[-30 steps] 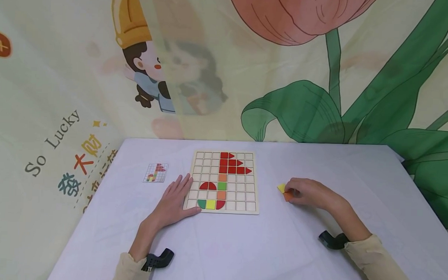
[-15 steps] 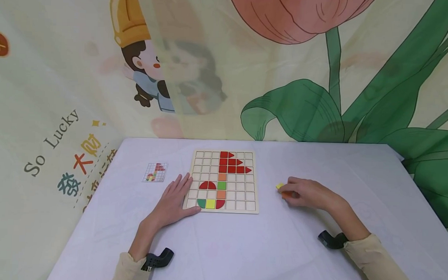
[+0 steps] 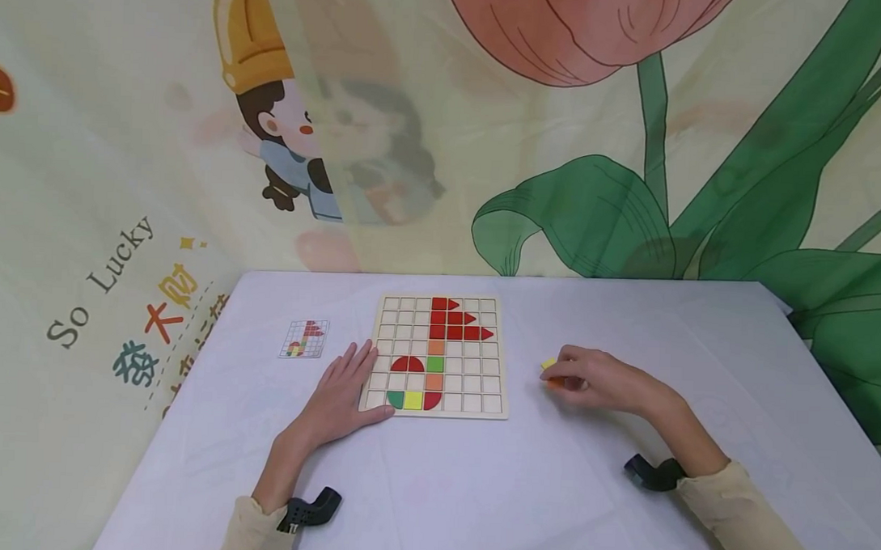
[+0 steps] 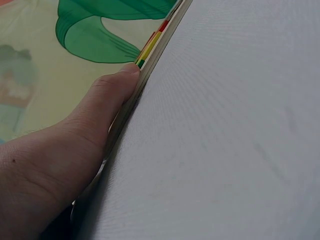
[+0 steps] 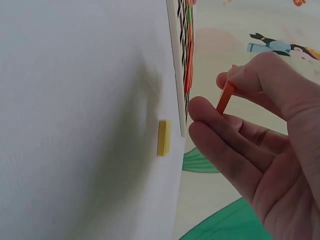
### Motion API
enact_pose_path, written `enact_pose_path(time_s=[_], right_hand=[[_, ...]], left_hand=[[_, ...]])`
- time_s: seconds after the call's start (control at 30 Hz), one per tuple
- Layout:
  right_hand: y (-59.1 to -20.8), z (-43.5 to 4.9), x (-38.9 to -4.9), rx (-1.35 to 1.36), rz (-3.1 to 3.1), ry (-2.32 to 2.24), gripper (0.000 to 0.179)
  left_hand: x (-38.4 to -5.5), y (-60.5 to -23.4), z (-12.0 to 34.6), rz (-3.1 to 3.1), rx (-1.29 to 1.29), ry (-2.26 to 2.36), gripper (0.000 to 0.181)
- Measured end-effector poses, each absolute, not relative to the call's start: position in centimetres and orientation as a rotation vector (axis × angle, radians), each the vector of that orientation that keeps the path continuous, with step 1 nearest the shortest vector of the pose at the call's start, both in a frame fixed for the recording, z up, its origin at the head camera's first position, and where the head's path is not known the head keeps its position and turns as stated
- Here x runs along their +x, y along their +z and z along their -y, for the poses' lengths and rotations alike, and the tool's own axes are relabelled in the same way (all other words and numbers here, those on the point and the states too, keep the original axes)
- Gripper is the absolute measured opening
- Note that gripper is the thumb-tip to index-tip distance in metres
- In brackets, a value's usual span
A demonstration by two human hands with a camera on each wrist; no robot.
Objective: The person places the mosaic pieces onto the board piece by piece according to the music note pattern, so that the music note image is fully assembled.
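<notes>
My left hand [image 3: 339, 391] lies spread along the left edge of the wooden grid board [image 3: 472, 404], thumb on its lower left corner. In the left wrist view, the thumb [image 4: 117, 87] touches the board's edge. Between thumb and finger, my right hand [image 3: 604, 379] pinches an orange block [image 5: 226, 95], right of the board and off the cloth. A yellow block [image 5: 164, 137] lies on the cloth just beyond these fingers, partly hidden in the head view. On the board sit red pieces [image 3: 455, 333], a green square [image 3: 435, 364], orange squares [image 3: 434, 382] and a yellow square [image 3: 413, 400].
A small pattern card [image 3: 304, 338] with a coloured grid lies left of the board. White cloth [image 3: 433, 485] covers the table. A printed curtain [image 3: 416, 145] hangs behind the far edge. Black wrist cameras [image 3: 316, 509] sit on both forearms.
My right hand has moved slightly left with the orange block, now covering more of the yellow block. The left hand stays on the board.
</notes>
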State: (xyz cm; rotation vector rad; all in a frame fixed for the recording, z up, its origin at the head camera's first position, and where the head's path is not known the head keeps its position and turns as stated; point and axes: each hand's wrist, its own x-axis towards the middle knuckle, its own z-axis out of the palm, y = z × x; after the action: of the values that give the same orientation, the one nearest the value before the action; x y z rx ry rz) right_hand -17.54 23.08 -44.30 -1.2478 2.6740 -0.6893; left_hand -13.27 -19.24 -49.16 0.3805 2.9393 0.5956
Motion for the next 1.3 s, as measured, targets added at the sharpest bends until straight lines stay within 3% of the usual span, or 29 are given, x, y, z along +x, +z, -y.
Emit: enact_pose_path(time_s=[0.7,1.3], right_hand=[[-44.7,-19.7,-16.8,-1.602,-2.798,-0.797,0.042],[-42.1,-8.9,-16.9,-1.682,-2.710,-0.718,0.018]], left_hand=[[-13.3,-49.4,19.3,-2.943,0.380,0.605,0.103],[-13.3,-49.0,19.1,-2.931,0.363,0.600,0.102]])
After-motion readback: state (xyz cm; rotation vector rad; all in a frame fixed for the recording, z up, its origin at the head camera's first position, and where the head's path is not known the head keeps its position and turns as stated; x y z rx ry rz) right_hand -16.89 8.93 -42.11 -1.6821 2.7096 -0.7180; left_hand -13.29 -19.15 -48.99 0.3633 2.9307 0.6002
